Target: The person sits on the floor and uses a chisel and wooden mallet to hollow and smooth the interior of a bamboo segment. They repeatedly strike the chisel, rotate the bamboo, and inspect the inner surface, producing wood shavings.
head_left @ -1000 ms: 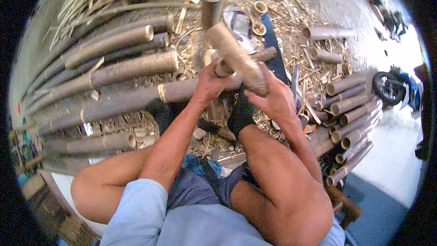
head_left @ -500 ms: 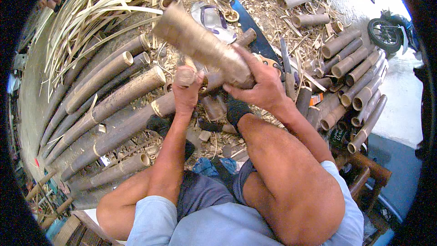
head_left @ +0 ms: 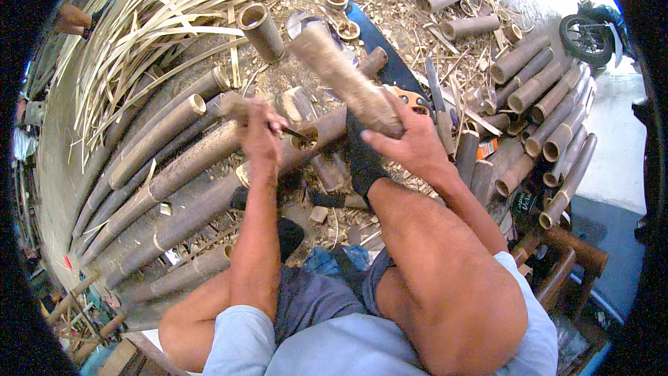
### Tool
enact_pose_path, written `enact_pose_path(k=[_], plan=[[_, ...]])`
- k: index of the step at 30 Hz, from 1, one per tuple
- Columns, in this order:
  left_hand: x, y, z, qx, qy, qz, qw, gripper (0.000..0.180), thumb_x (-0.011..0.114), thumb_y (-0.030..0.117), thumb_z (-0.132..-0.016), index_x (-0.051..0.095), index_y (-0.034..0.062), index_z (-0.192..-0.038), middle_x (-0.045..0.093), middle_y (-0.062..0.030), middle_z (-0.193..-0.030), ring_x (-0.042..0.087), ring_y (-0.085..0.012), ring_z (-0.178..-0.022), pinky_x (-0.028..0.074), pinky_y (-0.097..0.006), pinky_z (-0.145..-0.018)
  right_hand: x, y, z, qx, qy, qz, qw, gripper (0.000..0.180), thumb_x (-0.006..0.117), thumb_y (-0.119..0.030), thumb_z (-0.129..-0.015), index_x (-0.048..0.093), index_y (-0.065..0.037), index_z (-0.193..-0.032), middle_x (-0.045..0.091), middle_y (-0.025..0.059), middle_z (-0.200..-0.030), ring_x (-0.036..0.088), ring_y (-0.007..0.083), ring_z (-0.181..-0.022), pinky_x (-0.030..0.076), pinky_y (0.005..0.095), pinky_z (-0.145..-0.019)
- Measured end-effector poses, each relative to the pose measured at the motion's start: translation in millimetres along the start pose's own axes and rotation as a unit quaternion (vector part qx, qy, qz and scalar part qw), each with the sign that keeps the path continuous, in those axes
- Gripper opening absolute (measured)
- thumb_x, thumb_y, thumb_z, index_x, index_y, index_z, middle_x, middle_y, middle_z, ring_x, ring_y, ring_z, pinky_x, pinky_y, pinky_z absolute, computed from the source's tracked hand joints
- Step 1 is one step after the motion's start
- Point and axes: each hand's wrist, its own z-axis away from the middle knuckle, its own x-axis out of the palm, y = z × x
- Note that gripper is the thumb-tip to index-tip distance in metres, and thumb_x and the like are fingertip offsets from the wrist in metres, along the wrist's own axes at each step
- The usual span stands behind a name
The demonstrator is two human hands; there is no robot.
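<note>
My left hand (head_left: 260, 141), somewhat blurred, is closed around a chisel (head_left: 234, 106). The chisel slants, its wooden butt up to the left and its dark blade reaching right to a cut hole in a bamboo pole (head_left: 325, 127). Whether the tip touches the wood cannot be made out. In my right hand (head_left: 415, 138) is a thick wooden mallet (head_left: 341, 76), gripped at its near end. Its blurred far end is raised above the pole, apart from the chisel. The pole lies across in front of me, past my dark-shod foot (head_left: 367, 160).
Bamboo poles (head_left: 163, 188) lie side by side at left, and cut lengths (head_left: 525, 94) are piled at right. A short bamboo tube (head_left: 261, 31) stands upright beyond my hands. Near the mallet lies a handsaw (head_left: 386, 42). Pale strips (head_left: 174, 7) and shavings cover the ground.
My left hand has moved left and tipped the chisel from near upright to a slant. The mallet has swung to the right, uncovering the standing bamboo tube.
</note>
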Motion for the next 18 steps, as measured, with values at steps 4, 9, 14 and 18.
enact_pose_path(k=[4,9,14,18], plan=[[-8,47,-20,0.17,-0.014,-0.241,0.955,0.024,0.071,0.024,-0.095,0.062,0.0033,-0.105,0.063,-0.0029,-0.08,0.058,-0.0142,-0.066,0.05,-0.032,-0.064,-8,52,39,0.114,0.071,0.074,0.988,0.086,0.078,-0.05,-0.08,0.047,-0.005,-0.146,0.069,0.0303,-0.111,0.069,0.0418,-0.105,0.053,0.0455,-0.093],[-31,55,-20,0.129,-0.083,-0.662,0.733,0.052,0.076,0.037,-0.083,0.061,-0.0023,-0.114,0.071,-0.0241,-0.105,0.069,-0.0372,-0.098,0.052,-0.045,-0.088,-13,112,121,0.223,0.068,0.114,0.966,0.077,0.074,-0.049,-0.084,0.05,-0.006,-0.143,0.068,0.0287,-0.115,0.067,0.0468,-0.104,0.056,0.0503,-0.085],[-62,20,-17,0.078,-0.112,-0.754,0.643,0.066,0.074,0.043,-0.083,0.056,0.001,-0.13,0.062,-0.0279,-0.122,0.06,-0.0441,-0.112,0.048,-0.05,-0.096,-37,151,237,0.307,0.109,0.157,0.932,0.075,0.073,-0.049,-0.084,0.051,-0.006,-0.142,0.068,0.0277,-0.114,0.067,0.0466,-0.102,0.056,0.0504,-0.084],[-66,2,5,0.144,-0.113,-0.763,0.62,0.075,0.075,0.054,-0.081,0.055,0.0063,-0.135,0.054,-0.0222,-0.134,0.051,-0.0409,-0.126,0.045,-0.051,-0.104,-24,166,279,0.357,0.12,0.184,0.908,0.074,0.073,-0.048,-0.084,0.051,-0.006,-0.141,0.068,0.0269,-0.113,0.067,0.0464,-0.101,0.057,0.0506,-0.083]])
